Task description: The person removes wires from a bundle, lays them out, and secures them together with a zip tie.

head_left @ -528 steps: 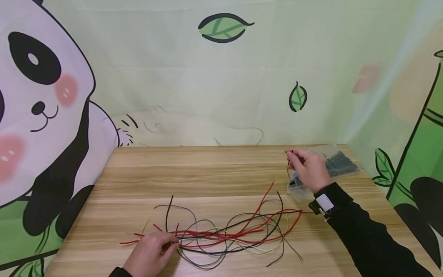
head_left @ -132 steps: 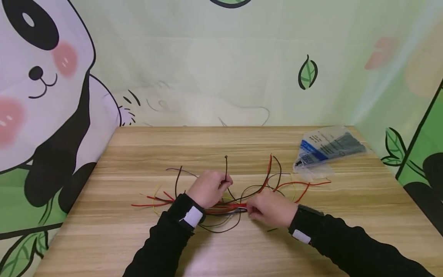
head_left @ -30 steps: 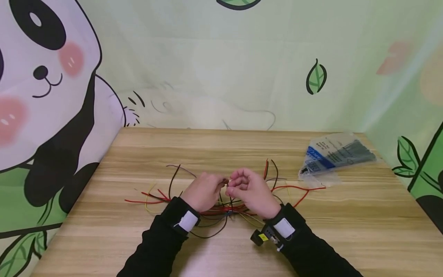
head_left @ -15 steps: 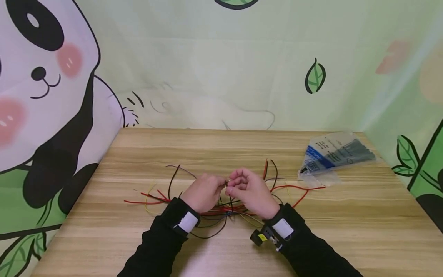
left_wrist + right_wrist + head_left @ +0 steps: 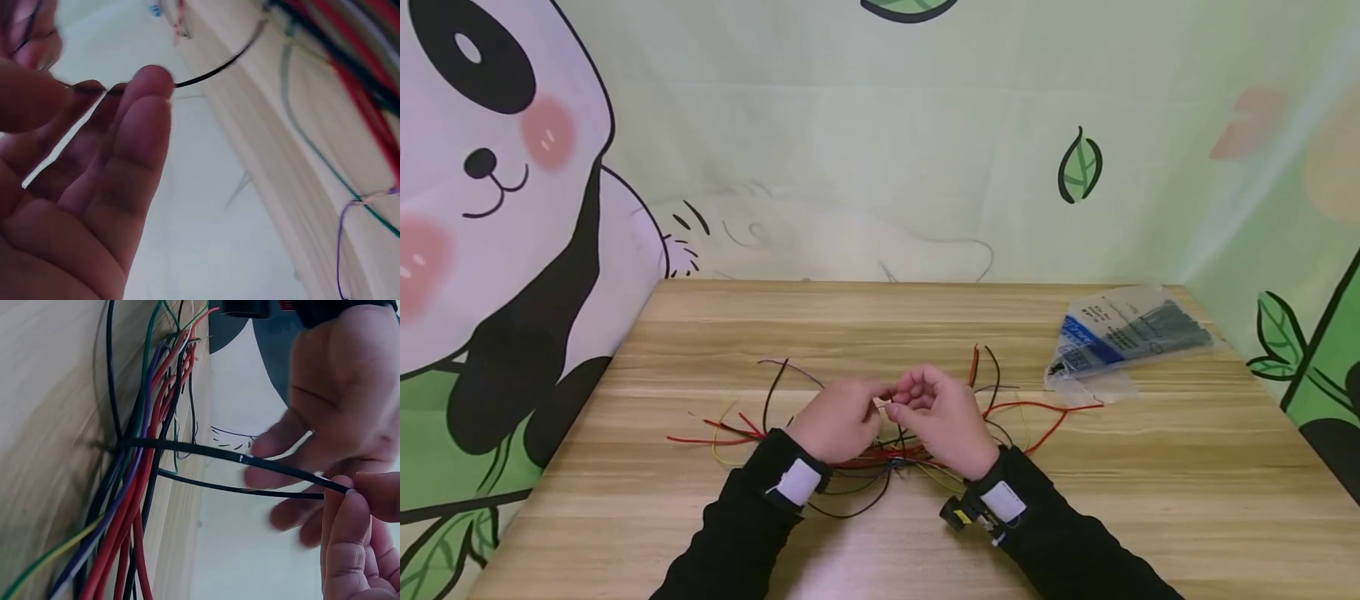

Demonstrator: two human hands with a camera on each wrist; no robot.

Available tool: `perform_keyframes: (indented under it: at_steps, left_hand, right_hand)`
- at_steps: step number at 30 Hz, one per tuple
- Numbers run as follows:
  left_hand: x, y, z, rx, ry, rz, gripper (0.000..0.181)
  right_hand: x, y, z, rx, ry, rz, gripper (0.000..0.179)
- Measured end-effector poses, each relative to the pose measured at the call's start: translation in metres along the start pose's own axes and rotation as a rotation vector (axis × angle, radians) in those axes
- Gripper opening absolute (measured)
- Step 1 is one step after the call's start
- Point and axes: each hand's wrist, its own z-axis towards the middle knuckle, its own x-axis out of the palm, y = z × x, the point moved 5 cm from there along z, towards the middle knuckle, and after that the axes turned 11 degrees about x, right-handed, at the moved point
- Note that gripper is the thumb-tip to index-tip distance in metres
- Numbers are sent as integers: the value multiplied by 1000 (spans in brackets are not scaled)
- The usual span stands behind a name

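Note:
A bundle of loose wires (image 5: 898, 452), red, black, yellow, green and purple, lies across the wooden table. A thin black strip that looks like a cable tie (image 5: 212, 452) comes up from around the bundle, its two lengths running toward the fingers. My right hand (image 5: 951, 421) pinches one end between thumb and fingertip above the wires. The left hand (image 5: 842, 421) meets it from the other side and holds the other length of the strip (image 5: 215, 72) in its fingertips, blurred in the right wrist view. Both hands hide the middle of the bundle in the head view.
A clear plastic bag (image 5: 1120, 325) with a blue label and dark strips inside lies at the back right. Wire ends fan out to both sides, with red wires (image 5: 1045, 406) reaching right. A printed cloth backdrop (image 5: 820, 150) stands behind the table (image 5: 1075, 517).
The right hand has come from the bag to the bundle. The strip, upright in the left hand 4.4 seconds ago, now loops up from the wires between both hands' fingertips.

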Motion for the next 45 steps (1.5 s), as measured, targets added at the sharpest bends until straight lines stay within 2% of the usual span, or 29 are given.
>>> perform_keyframes:
  at_steps: [2, 4, 11, 17, 22, 29, 34, 37, 39, 40, 43, 45]
  left_hand:
    - [-5, 0, -1, -54, -31, -70, 25]
    - [-8, -1, -2, -69, -65, -98, 16]
    - [-10, -6, 0, -35, -122, -82, 18]
    - [-13, -4, 0, -41, -200, -67, 16]
    - [-17, 0, -1, -59, -272, -56, 17]
    - [-28, 6, -5, -117, -456, -84, 17]
    - [-37, 13, -8, -116, -610, -51, 18]
    - [-41, 16, -10, -115, -679, -40, 18]
    - [-40, 17, -10, -122, -670, -63, 17]
    - [-38, 17, -9, -131, -642, -88, 17]
    - [-27, 16, -5, -158, -475, -134, 18]
    - [-18, 14, -3, -176, -369, -125, 18]
  right_hand:
    - [0, 0, 0, -18, -8, -12, 18]
    - [0, 0, 0, -30, -15, -22, 18]
    - [2, 2, -2, -81, -34, -60, 19]
    - [4, 5, -4, -102, -52, -102, 15]
    - [6, 4, -5, -85, -41, -135, 15]
    - [11, -3, -5, -44, 9, -186, 16]
    - [13, -6, -4, -19, 45, -212, 14]
    - [16, -8, -4, -7, 58, -211, 13]
    - [17, -9, -4, 5, 57, -201, 13]
    - [17, -10, -3, 8, 48, -196, 13]
    - [16, -10, -4, 9, -2, -174, 13]
    - [14, -9, -5, -4, -52, -168, 13]
